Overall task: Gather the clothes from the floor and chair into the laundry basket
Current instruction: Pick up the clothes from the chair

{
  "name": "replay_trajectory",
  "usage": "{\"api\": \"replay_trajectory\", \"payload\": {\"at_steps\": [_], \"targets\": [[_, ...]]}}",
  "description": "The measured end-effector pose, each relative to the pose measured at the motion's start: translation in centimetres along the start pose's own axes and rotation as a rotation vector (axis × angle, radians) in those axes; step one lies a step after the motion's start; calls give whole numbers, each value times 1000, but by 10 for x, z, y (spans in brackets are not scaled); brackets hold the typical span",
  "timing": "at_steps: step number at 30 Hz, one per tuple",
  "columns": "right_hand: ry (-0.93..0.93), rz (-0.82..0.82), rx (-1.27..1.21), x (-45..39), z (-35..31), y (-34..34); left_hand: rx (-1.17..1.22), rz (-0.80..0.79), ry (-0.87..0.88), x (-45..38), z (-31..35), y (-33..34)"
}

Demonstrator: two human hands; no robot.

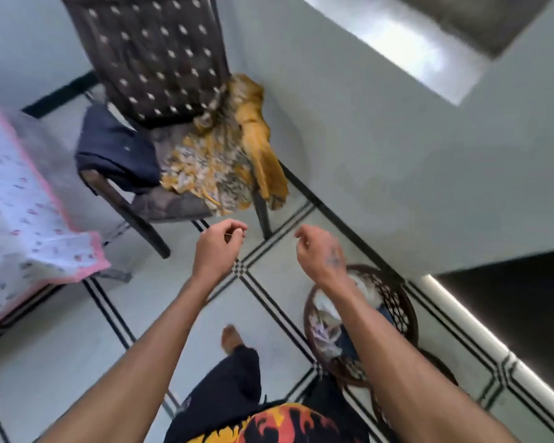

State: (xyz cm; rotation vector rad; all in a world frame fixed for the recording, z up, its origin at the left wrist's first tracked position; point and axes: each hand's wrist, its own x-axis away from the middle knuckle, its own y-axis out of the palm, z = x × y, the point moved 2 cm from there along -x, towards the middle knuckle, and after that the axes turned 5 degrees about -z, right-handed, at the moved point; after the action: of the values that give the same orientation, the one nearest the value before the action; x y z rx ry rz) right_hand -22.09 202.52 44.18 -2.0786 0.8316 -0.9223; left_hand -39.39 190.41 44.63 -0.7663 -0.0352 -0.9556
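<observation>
Fingers [237,230] curled, empty; tiled floor [160,302], grey wall [381,155].

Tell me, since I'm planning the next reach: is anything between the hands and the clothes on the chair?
Nothing visible. The left hand and right hand hang empty over bare floor, just short of the chair. The yellow patterned garment and the dark blue garment lie uncovered on its seat, facing the hands.

chair [160,91] ahead, against wall | clothes [211,161] on its seat | basket [406,302] on floor, right
</observation>
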Motion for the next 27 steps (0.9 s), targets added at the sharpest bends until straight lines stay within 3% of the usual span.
{"api": "replay_trajectory", "payload": {"at_steps": [6, 11, 19, 27], "targets": [[-79, 68, -22, -72, -162, -11, -43, 167, 74, -57, -5, -142], [-93, 54, -2, -126, -226, -12, -100, 196, 78, -96, -17, -206], [28, -159, 5, -283, -239, 12, -6, 142, 34, -203, -27, -237], [237, -203, -60, -431, -218, 59, -111, -6, -93, -328, -44, -224]]}}
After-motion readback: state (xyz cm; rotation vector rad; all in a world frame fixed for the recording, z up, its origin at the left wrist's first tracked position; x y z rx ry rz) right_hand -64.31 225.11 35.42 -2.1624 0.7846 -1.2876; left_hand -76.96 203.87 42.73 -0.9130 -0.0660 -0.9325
